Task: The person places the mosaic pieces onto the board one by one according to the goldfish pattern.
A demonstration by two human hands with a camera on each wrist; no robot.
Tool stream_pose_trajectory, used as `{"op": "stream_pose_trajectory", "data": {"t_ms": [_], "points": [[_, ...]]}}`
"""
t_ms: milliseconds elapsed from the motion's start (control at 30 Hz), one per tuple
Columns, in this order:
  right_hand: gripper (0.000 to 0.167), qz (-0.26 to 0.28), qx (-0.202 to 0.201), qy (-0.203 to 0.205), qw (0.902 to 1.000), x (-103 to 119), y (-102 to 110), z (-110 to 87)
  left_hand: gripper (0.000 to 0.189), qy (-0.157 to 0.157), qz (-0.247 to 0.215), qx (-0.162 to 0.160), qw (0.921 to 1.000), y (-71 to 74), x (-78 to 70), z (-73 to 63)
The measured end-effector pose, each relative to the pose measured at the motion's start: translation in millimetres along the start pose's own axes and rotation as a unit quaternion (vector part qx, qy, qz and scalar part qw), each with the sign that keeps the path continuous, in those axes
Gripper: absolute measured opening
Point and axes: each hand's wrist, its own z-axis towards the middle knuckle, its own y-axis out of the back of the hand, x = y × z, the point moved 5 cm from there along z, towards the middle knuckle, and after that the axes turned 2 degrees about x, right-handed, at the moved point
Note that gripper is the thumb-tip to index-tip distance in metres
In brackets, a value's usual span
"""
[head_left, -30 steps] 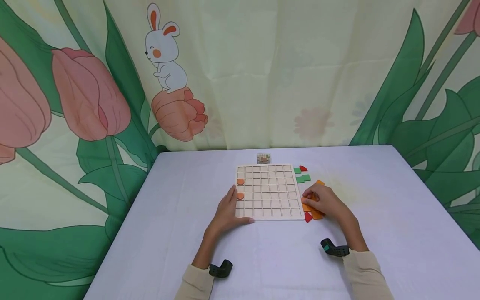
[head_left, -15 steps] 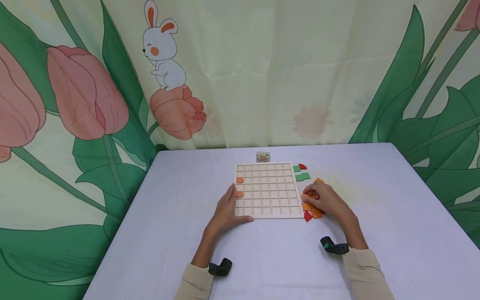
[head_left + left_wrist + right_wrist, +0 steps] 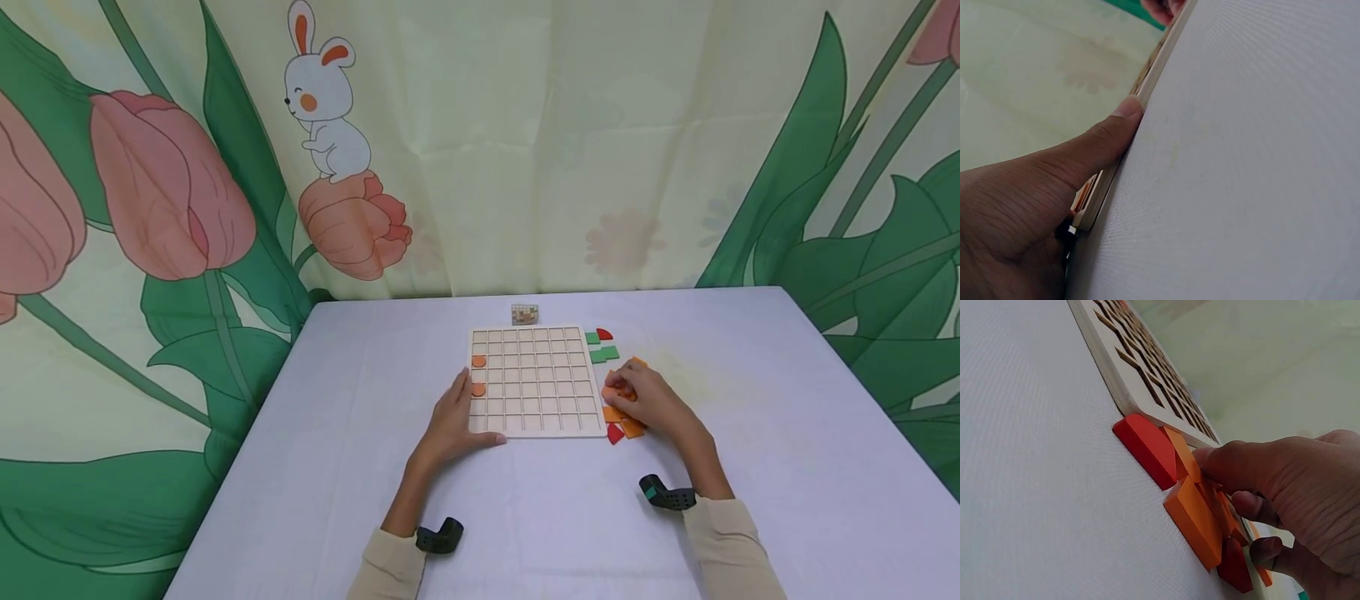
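Note:
A pale wooden grid board (image 3: 537, 383) lies on the table. Two orange discs (image 3: 478, 362) sit in its left column. My left hand (image 3: 452, 421) rests against the board's near left corner, fingers along the left side and thumb along the front edge; in the left wrist view the thumb (image 3: 1100, 140) touches that edge. Beside the board's right edge, my right hand (image 3: 651, 400) pinches an orange piece (image 3: 608, 392) among a small pile. Orange blocks (image 3: 1194, 519) and a red block (image 3: 1146, 450) lie below its fingertips in the right wrist view. The fingers partly hide the pinched piece.
Several green pieces (image 3: 604, 354) and a red rounded piece (image 3: 604, 334) lie by the board's far right corner. Behind the board stands a small patterned item (image 3: 525, 314). A white cloth (image 3: 337, 467) covers the table, with a printed curtain (image 3: 480, 150) behind.
My right fingers have shifted slightly over the orange pile, and a rounded orange piece now shows at their tips. My left hand and the board keep their place; the head view tilts a little.

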Motion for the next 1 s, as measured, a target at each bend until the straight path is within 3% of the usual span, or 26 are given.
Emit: {"op": "stream_pose_trajectory", "data": {"t_ms": [667,1000], "points": [[0.026,0.004,-0.024,0.011,0.9996,4.0,-2.3,1.5,0.129,-0.019,0.018,0.006,0.9996,2.0,-0.2,-0.3],[0.027,0.01,-0.021,0.032,0.9992,17.2,-4.9,5.1,0.131,-0.008,0.002,0.002,1.0,1.2,-1.1,1.5]]}}
